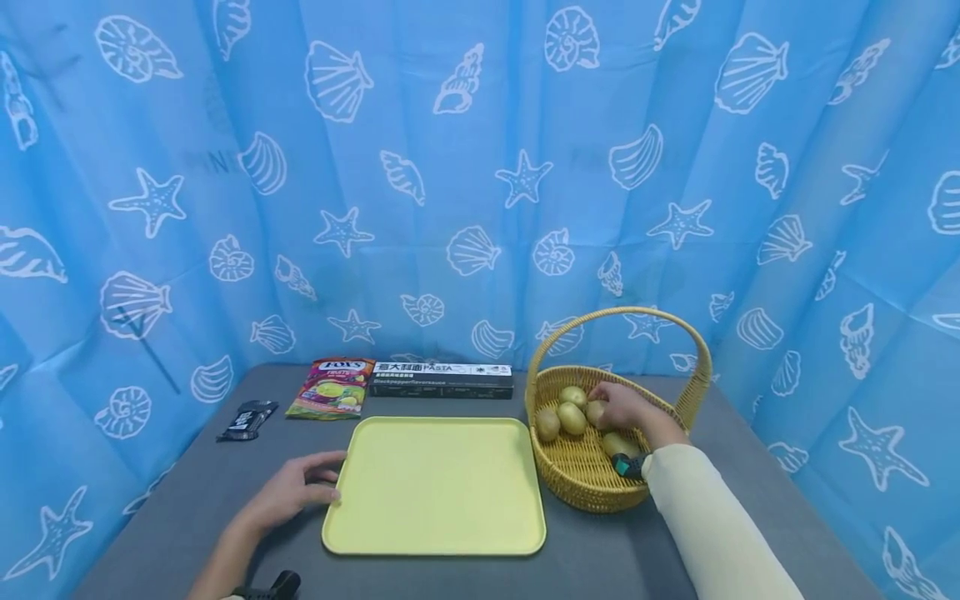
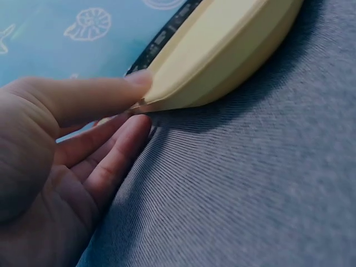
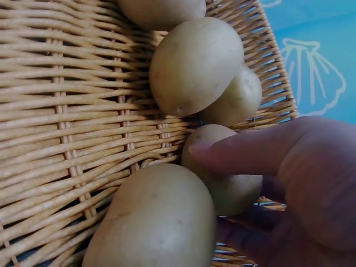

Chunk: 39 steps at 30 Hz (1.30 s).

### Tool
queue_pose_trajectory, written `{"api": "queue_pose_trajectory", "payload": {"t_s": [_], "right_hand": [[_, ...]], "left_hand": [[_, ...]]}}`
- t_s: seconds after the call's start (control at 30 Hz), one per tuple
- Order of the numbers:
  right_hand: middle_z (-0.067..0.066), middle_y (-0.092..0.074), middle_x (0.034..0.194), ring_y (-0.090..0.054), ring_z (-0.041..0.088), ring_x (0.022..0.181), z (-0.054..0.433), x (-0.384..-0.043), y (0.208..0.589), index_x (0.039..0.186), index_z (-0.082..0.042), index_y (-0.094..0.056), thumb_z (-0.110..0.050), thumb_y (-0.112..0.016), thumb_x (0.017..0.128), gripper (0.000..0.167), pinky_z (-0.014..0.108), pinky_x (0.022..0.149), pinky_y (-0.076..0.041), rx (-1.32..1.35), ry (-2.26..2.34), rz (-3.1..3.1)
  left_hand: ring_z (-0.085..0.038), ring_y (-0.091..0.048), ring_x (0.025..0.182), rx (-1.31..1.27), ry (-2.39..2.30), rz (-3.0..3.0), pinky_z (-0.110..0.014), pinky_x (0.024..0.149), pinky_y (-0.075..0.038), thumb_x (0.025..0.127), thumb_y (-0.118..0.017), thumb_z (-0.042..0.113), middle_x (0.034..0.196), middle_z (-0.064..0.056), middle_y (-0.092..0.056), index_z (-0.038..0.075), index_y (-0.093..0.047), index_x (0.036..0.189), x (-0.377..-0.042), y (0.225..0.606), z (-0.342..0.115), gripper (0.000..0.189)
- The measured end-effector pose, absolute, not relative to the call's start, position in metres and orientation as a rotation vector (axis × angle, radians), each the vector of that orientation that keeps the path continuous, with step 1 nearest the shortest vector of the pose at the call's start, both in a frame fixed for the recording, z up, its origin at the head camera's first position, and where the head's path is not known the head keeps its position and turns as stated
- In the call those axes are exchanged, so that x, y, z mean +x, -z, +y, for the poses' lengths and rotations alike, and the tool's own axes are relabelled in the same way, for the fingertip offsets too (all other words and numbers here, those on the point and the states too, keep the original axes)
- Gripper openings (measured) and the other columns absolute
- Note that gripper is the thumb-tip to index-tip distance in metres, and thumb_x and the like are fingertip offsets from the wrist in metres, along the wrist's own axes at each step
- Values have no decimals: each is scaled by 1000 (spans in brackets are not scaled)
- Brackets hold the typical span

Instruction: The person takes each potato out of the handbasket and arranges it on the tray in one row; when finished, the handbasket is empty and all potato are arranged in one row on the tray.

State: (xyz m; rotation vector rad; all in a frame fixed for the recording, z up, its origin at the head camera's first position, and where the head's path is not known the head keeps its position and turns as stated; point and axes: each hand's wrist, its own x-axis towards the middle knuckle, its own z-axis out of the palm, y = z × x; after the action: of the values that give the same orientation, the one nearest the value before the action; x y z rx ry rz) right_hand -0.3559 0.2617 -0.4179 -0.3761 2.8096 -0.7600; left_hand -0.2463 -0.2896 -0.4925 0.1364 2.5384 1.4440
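Observation:
My right hand [image 1: 622, 406] reaches into a yellow wicker basket [image 1: 592, 498] and grips a potato [image 3: 208, 150]. The thumb presses on its near side, and the other fingers go round behind it, partly hidden. A larger potato [image 3: 161, 222] lies close to the hand, and several more potatoes [image 3: 197, 65] lean together along the basket wall. At the left, my left hand [image 1: 292, 490] holds the left edge of a pale yellow tray [image 1: 435, 485]. In the left wrist view, the thumb lies at the tray's rim with the fingers below it.
Behind the tray, a dark pasta box [image 1: 442, 382] lies beside a colourful Fox's candy bag [image 1: 332, 388]. A small black packet [image 1: 247, 420] is at the far left of the grey table [image 1: 420, 579]. The basket's tall handle [image 1: 621, 312] arches over the right forearm. A blue shell-print curtain [image 1: 450, 167] hangs behind.

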Motion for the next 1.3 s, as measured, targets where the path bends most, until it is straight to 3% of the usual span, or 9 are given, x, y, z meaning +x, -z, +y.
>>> {"api": "queue_pose_trajectory", "payload": {"t_s": [0.07, 0.27, 0.47, 0.7, 0.87, 1.03, 1.13, 1.3], "right_hand": [[27, -54, 123, -53, 27, 81, 262, -356, 419, 122, 5, -55, 2, -63, 71, 52, 35, 64, -46, -384, 745, 2825], [25, -56, 127, -54, 36, 104, 259, -356, 417, 125, 1, -61, -4, -58, 80, 46, 45, 77, -50, -442, 759, 2859], [25, -54, 124, -53, 31, 88, 254, -348, 401, 127, -3, -61, -6, -65, 78, 49, 35, 63, -47, -369, 962, 2826], [26, -56, 119, -57, 33, 97, 243, -321, 379, 134, -1, -53, -6, -75, 74, 64, 37, 72, -53, -447, 1153, 2821], [24, -55, 125, -58, 33, 99, 238, -298, 374, 136, -3, -51, -7, -78, 76, 66, 38, 77, -53, -550, 1228, 2836], [22, -47, 138, -56, 43, 110, 228, -271, 372, 138, -8, -52, -11, -80, 77, 67, 38, 77, -55, -571, 1332, 2816], [21, -46, 138, -53, 47, 116, 216, -254, 373, 137, -8, -52, -12, -81, 78, 66, 37, 76, -57, -595, 1445, 2767], [18, -50, 133, -56, 44, 115, 189, -237, 377, 133, -6, -55, -11, -82, 77, 62, 32, 75, -58, -687, 1607, 2673]], "left_hand": [[-24, -60, 104, 168, -1425, 2545, -51, 93, -48, 80, -80, 26, 116, -9, -64, -1, -51, 138, -246, 492, -290, 71], [-24, -60, 103, 230, -1403, 2548, -43, 89, -49, 82, -78, 25, 113, -10, -65, -4, -49, 139, -244, 491, -294, 70], [-24, -59, 103, 231, -1391, 2549, -43, 90, -50, 82, -78, 27, 112, -10, -65, -4, -49, 139, -243, 491, -295, 71], [-25, -58, 105, 232, -1397, 2530, -48, 92, -49, 83, -77, 29, 116, -11, -63, -3, -48, 141, -245, 491, -297, 72], [-25, -58, 106, 240, -1389, 2523, -50, 93, -48, 82, -78, 28, 118, -12, -62, -2, -47, 141, -246, 492, -296, 73], [-26, -58, 107, 249, -1377, 2524, -51, 93, -48, 82, -78, 28, 118, -12, -62, -2, -47, 141, -245, 491, -294, 74], [-27, -57, 107, 240, -1379, 2523, -52, 93, -48, 82, -79, 28, 119, -13, -61, -3, -47, 141, -245, 490, -293, 74], [-27, -58, 107, 225, -1380, 2521, -53, 93, -48, 81, -80, 29, 118, -12, -62, -2, -47, 141, -246, 490, -292, 76]]}}
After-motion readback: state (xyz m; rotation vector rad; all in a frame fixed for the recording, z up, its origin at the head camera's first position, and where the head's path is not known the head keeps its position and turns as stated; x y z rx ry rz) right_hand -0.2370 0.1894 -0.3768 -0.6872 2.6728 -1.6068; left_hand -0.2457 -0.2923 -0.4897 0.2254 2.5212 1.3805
